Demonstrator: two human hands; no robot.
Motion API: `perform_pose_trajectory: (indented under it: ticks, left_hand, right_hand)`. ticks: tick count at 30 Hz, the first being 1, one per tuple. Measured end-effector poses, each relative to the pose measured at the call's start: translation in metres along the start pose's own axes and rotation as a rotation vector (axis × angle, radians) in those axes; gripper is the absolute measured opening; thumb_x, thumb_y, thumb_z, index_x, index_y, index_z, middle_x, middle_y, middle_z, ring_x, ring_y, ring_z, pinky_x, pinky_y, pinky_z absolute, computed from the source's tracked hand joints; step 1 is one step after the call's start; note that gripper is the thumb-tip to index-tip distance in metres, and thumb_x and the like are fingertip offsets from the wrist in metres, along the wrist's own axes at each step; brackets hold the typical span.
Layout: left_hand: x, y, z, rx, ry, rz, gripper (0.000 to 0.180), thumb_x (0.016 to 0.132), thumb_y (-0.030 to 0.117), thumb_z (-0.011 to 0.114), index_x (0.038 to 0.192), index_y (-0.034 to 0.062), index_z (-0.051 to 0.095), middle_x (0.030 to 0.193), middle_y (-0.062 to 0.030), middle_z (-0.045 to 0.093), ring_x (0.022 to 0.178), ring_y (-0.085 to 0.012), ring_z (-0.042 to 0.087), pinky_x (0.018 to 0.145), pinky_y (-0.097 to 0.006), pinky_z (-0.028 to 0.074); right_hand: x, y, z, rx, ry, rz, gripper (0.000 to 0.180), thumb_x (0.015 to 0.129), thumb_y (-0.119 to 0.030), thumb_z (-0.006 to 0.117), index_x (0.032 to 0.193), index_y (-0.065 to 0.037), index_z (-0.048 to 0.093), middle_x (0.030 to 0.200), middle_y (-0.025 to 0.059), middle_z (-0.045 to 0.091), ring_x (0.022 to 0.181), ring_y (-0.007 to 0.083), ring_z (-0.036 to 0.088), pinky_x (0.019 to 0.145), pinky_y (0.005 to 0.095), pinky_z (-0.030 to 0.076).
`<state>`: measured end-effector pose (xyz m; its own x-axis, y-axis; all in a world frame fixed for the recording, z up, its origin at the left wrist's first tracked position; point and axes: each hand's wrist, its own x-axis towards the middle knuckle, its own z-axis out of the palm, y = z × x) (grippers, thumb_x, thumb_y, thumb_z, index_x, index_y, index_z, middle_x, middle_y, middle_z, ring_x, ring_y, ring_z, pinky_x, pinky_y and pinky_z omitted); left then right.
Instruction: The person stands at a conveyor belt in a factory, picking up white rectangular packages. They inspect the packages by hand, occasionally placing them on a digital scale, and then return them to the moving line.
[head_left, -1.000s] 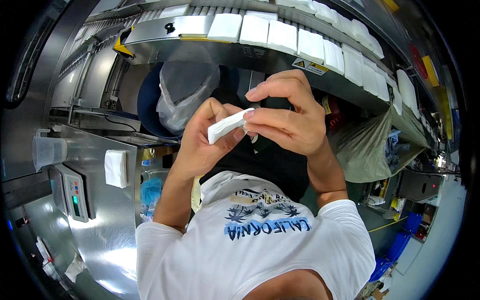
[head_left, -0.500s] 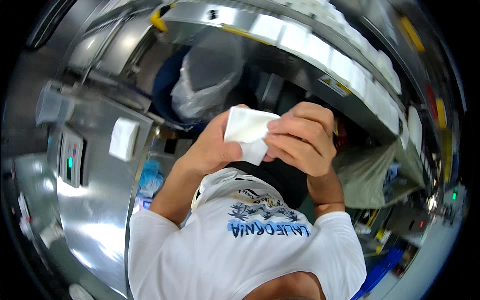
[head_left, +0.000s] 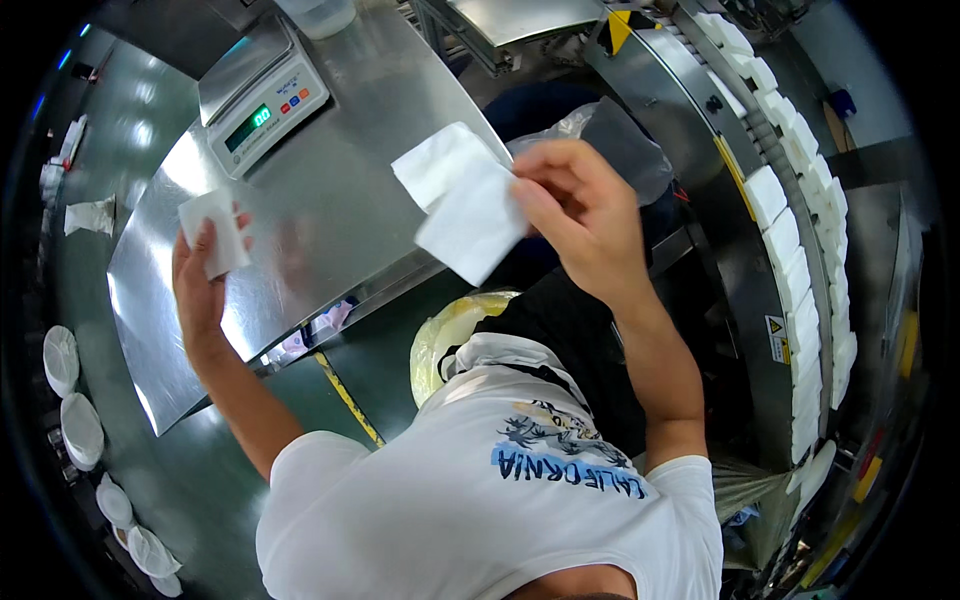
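Note:
My left hand is out over the steel table at the left, thumb across the front of a white folded tissue and fingertips showing past its far edge. Between thumb and fingers, my right hand pinches another white folded tissue by its corner, near the table's right edge. Just behind that one, and partly covered by it, a further white folded tissue lies on the tabletop.
A digital scale with a lit green display stands on the steel table, beside a clear plastic tub. A dark blue bin with a clear liner is beyond my right hand. Rows of white stacks line a curved conveyor at the right.
My hands have parted; the left swung out over the table with a tissue, while the right holds another. My view has turned left, bringing the table and scale closer to the middle.

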<state>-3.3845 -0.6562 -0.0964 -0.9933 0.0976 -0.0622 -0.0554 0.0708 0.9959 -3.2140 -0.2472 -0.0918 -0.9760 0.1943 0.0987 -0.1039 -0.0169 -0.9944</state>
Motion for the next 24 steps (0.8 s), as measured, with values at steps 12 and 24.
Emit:
perform_pose_trajectory:
  ticks: [12, 24]
  left_hand:
    - [0.092, -0.047, -0.109, 1.403, 0.647, 0.161, 0.063, 0.093, 0.041, 0.076, 0.133, -0.0053, 0.061, 0.126, -0.0250, 0.069, 0.109, -0.0436, 0.069, 0.099, -0.051, 0.053]
    - [-0.002, 0.000, 0.136, 0.573, -0.189, 0.116, 0.055, 0.096, 0.031, 0.079, 0.138, 0.0049, 0.056, 0.129, -0.0117, 0.066, 0.098, -0.0195, 0.070, 0.081, -0.035, 0.058]
  right_hand:
    - [0.069, 0.051, 0.026, -0.326, 0.123, -0.075, 0.021, 0.095, -0.008, 0.071, 0.112, 0.003, 0.067, 0.099, 0.0181, 0.078, 0.088, 0.0226, 0.078, 0.079, 0.0330, 0.060]
    - [0.060, 0.056, 0.030, -0.641, 0.230, -0.312, 0.021, 0.091, -0.006, 0.074, 0.108, 0.001, 0.065, 0.098, 0.0163, 0.072, 0.089, 0.0328, 0.071, 0.079, 0.0401, 0.057]
